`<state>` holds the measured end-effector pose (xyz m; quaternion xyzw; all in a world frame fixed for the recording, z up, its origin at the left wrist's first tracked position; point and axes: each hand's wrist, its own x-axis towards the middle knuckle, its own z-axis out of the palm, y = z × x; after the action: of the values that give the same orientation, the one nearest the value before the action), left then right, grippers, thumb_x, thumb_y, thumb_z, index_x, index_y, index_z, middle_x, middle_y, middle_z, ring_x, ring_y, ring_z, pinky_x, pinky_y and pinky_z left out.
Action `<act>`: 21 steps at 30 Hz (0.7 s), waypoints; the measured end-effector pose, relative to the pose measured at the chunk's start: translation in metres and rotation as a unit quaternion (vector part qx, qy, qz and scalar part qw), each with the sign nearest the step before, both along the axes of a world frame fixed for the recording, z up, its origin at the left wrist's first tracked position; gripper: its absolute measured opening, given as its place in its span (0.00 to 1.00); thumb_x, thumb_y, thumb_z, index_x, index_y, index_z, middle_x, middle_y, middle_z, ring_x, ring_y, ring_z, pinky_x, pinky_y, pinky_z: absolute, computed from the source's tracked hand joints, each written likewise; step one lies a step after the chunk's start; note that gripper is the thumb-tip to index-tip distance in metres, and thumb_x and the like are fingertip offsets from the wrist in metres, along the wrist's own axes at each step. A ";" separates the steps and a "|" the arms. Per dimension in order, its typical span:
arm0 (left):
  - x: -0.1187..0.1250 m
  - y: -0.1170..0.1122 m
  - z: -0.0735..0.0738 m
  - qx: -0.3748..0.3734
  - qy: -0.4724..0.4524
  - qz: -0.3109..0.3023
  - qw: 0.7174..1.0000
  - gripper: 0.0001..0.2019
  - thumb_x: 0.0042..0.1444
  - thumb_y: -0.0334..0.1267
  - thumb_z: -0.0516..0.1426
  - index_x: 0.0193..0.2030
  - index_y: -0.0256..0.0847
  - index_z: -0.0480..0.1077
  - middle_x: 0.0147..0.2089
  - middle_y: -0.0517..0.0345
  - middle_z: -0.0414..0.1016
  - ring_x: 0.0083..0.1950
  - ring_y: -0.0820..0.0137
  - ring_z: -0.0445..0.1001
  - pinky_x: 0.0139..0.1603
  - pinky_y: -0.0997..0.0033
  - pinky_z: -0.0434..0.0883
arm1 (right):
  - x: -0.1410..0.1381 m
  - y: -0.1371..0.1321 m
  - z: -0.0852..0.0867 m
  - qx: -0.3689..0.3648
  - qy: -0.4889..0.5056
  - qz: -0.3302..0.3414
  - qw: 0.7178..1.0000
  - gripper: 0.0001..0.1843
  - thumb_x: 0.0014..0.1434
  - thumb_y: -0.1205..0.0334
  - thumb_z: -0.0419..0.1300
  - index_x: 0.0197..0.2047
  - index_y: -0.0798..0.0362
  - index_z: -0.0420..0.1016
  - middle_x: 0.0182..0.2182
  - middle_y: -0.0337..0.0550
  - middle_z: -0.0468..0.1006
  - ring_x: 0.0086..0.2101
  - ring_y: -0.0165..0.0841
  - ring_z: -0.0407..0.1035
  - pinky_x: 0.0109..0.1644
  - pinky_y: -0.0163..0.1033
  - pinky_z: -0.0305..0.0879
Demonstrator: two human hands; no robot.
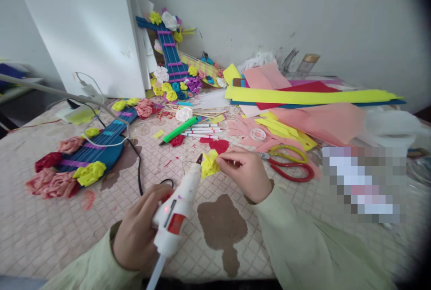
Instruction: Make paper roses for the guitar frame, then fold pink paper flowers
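Observation:
My left hand point(139, 222) is wrapped round the handle of a white hot glue gun point(180, 209), whose small red light is lit. A glue stick point(156, 273) sticks out of its rear end. The dark nozzle points away from me and meets the left side of a yellow paper flower point(210, 163); whether it touches cannot be made out. My right hand point(247, 171) pinches that flower at its right side, above the table. Red and yellow handled scissors point(292, 164) lie just right of my right hand.
A blue paper guitar point(111, 137) with flowers lies at left; another point(173, 59) leans at the back. Colored paper strips point(303, 96), a green marker point(180, 130) and several thin pens point(204, 130) lie beyond my hands. A black cord point(138, 169) crosses the patterned tablecloth point(134, 204).

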<state>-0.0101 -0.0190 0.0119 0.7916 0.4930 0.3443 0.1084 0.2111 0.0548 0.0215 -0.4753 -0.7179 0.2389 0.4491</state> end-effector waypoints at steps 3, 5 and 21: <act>-0.013 0.017 0.007 -0.047 -0.050 0.092 0.993 0.12 0.50 0.41 0.51 0.40 0.37 0.64 0.34 0.53 0.71 0.32 0.68 0.70 0.31 0.71 0.68 | 0.001 0.002 -0.001 0.004 0.000 -0.004 1.000 0.07 0.50 0.69 0.57 0.26 0.55 0.75 0.23 0.41 0.73 0.24 0.28 0.65 0.26 0.33 0.60; -0.028 0.039 0.008 -0.084 -0.069 0.148 0.983 0.16 0.51 0.45 0.50 0.41 0.36 0.66 0.36 0.52 0.72 0.33 0.67 0.70 0.32 0.71 0.67 | 0.000 0.002 -0.002 0.009 -0.001 -0.008 1.000 0.07 0.50 0.68 0.57 0.25 0.55 0.75 0.23 0.41 0.73 0.24 0.29 0.66 0.27 0.33 0.61; -0.085 0.165 -0.024 -0.089 0.173 0.288 0.938 0.19 0.49 0.49 0.48 0.30 0.31 0.66 0.34 0.38 0.70 0.39 0.54 0.70 0.37 0.62 0.64 | 0.001 0.002 -0.002 0.017 0.007 0.012 1.000 0.07 0.50 0.70 0.56 0.24 0.56 0.75 0.25 0.42 0.73 0.26 0.30 0.66 0.29 0.33 0.63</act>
<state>-0.0956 0.1456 -0.0125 0.6503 0.7396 0.1730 -0.0122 0.2119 0.0571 0.0190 -0.4573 -0.7241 0.2350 0.4597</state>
